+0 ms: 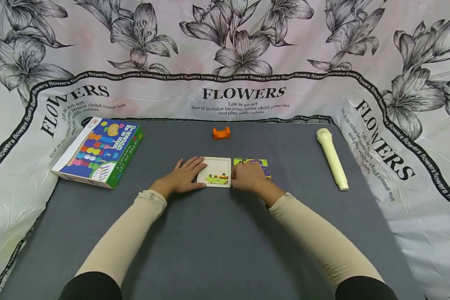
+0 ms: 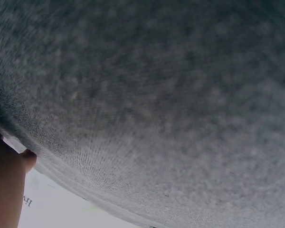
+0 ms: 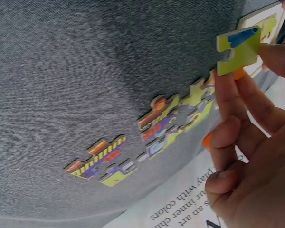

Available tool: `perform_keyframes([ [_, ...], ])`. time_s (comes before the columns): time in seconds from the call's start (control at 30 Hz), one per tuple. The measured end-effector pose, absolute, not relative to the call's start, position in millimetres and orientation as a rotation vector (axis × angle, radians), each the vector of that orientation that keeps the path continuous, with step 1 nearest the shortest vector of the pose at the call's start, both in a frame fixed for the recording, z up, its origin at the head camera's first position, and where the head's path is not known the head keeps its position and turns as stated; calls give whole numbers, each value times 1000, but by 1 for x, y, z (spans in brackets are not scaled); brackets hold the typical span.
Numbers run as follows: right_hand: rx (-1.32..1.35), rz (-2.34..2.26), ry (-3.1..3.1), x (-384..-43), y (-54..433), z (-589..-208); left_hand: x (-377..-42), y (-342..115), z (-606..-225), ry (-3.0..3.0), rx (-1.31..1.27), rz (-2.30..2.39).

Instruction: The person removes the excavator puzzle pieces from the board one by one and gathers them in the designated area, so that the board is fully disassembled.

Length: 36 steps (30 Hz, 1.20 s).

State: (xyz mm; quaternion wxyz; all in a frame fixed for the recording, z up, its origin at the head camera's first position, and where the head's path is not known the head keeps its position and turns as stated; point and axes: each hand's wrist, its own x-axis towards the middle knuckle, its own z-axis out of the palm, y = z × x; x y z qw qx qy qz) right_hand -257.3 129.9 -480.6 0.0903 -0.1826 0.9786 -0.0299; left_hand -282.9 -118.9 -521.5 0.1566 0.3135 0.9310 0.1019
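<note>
A shallow white puzzle tray (image 1: 213, 165) lies mid-table, with a few joined green pieces (image 1: 214, 180) along its near side. Fingers spread, my left hand (image 1: 181, 177) rests at the tray's left edge; in the left wrist view only part of it shows at the border. My right hand (image 1: 248, 177) is at the tray's right edge. The right wrist view shows it pinching a green puzzle piece (image 3: 247, 52) with a blue patch between thumb and fingers. Loose puzzle pieces (image 3: 159, 128) lie on the cloth beside that hand, partly covered by it in the head view.
A colourful box (image 1: 101, 152) lies at the left of the grey tabletop (image 1: 206, 241). Beyond the tray sits a small orange holder (image 1: 221, 133). A pale yellow cylinder (image 1: 333, 159) lies at the right. Flower-printed cloth (image 1: 243, 98) borders the table.
</note>
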Motion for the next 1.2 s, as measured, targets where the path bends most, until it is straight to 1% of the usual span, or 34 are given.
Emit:
perform_keyframes([
  [0.33, -553, 71, 2932, -247, 125, -471, -284, -120, -522, 2662, 885, 300],
  [0.67, -550, -30, 2979, -252, 124, -469, -282, -120, -517, 2656, 887, 296],
  [1.0, -770, -190, 2970, -259, 103, -486, -279, -118, -520, 2659, 908, 293],
  [1.2, -834, -246, 2989, -261, 92, -493, -279, -119, -519, 2671, 903, 304],
])
